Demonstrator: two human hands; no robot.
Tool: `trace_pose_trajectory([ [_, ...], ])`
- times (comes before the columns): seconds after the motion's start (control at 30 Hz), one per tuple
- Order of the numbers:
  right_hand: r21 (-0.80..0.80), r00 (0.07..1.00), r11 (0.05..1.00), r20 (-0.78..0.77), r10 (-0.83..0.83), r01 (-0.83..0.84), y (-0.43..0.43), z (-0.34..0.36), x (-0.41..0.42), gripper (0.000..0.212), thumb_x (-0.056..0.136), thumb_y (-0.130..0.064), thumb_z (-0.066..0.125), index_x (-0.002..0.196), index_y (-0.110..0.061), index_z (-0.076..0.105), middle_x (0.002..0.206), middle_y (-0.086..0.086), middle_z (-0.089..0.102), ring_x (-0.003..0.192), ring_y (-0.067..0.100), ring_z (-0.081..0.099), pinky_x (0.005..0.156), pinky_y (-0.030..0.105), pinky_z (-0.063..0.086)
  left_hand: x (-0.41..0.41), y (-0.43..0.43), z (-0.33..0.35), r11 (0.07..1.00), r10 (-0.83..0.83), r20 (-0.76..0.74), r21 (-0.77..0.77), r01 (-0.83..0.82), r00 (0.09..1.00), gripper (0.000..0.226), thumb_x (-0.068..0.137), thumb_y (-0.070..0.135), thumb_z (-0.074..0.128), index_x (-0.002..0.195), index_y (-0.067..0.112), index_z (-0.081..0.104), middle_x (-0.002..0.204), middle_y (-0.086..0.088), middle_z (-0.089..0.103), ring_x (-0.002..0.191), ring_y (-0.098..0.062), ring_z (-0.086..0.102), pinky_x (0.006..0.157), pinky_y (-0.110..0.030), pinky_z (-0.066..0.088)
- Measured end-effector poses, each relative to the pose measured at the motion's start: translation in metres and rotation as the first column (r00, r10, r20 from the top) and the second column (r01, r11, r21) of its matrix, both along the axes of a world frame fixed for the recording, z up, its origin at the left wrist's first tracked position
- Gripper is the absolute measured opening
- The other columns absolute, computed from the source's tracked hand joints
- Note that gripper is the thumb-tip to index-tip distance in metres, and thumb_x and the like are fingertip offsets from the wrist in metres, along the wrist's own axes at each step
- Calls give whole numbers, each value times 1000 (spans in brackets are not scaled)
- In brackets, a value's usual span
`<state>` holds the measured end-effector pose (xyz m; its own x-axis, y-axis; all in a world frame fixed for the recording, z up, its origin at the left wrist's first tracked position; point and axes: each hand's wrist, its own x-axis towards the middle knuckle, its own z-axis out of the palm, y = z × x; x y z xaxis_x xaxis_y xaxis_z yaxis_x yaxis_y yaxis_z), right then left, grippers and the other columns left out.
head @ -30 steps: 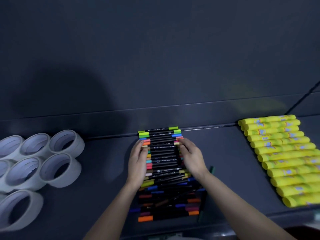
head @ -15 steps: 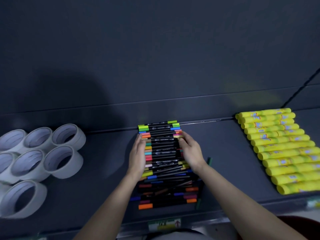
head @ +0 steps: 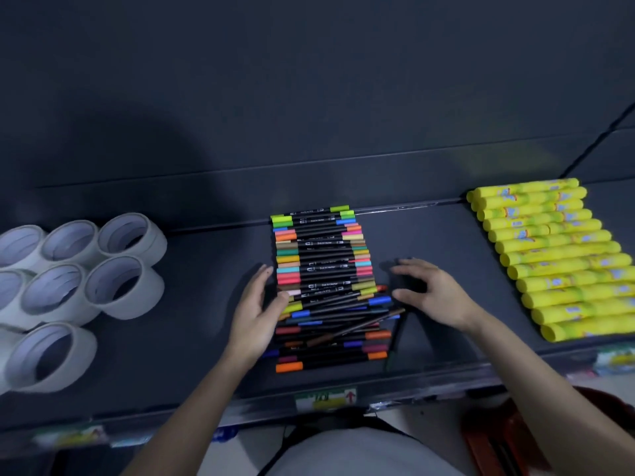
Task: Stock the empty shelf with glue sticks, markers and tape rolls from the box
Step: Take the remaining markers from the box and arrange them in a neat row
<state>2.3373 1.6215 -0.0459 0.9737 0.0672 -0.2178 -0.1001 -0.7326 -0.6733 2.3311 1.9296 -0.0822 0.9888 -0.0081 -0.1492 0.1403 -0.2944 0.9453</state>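
The right hand (head: 436,293) is now off the markers (head: 323,286), open just beside their right ends; the left hand (head: 256,314) seems only its thumb touching.

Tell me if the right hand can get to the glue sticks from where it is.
Probably yes. The right hand is open beside the markers, and only bare shelf lies between it and the glue sticks.
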Motion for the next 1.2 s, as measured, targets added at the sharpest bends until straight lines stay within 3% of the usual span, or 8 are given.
trace_pose_trajectory([
  [0.13,-97,992,988,-45,117,-121,-11,1,-8,55,76,-8,77,128,-15,60,145,5,45,136,18,37,103,13,21,-8,-1,-3,1000,-8,15,-4,8,1000,50,92,27,61,134,41,38,150,22,28,139,-2,28,117,-41,26],
  [0.23,-234,987,960,2,158,-154,-14,-4,-14,50,72,-4,78,120,-11,66,138,8,53,131,23,44,103,18,26,-15,-1,-5,1000,-21,23,23,21,999,49,92,24,60,133,42,40,151,21,27,140,-3,28,117,-41,26],
  [0.37,-263,973,948,95,210,-179,-11,-4,-17,25,64,4,79,87,-5,73,103,12,69,105,30,61,88,19,32,-19,-1,0,1000,-17,33,12,17,999,45,89,31,60,126,50,42,149,22,30,139,-5,30,116,-40,27],
  [0.53,-379,950,899,128,286,-220,-18,-4,-20,28,69,6,64,71,-20,53,79,1,56,79,33,58,76,35,39,-22,2,3,1000,18,30,7,-18,999,43,94,18,57,133,31,46,148,17,34,138,-5,32,116,-36,28],
  [0.7,-546,925,797,98,367,-258,-15,-2,-28,39,78,7,56,106,-18,66,97,5,60,91,30,51,75,41,50,-25,0,3,999,29,48,44,-31,998,40,95,18,56,133,27,49,147,16,37,136,-4,34,115,-36,29],
  [0.8,-601,921,767,126,369,-225,-13,1,-25,31,79,6,54,99,-13,68,94,10,59,91,33,50,70,36,46,-25,-2,4,998,34,50,48,-37,998,39,95,19,56,133,24,50,147,15,38,136,-4,35,115,-38,30],
  [1.0,-623,907,717,26,419,-313,-11,4,-25,23,92,-8,46,113,-12,56,112,9,53,108,28,51,84,35,46,-28,-4,7,993,38,64,109,-45,997,38,96,20,53,134,22,51,146,13,39,135,-4,35,114,-33,30],
  [1.2,-568,914,797,182,362,-203,-23,0,-32,16,75,-3,61,90,-8,60,89,13,59,86,36,61,65,37,50,-29,-6,12,994,59,28,86,-61,998,36,98,16,47,132,26,51,144,15,41,134,-3,37,114,-36,31],
])
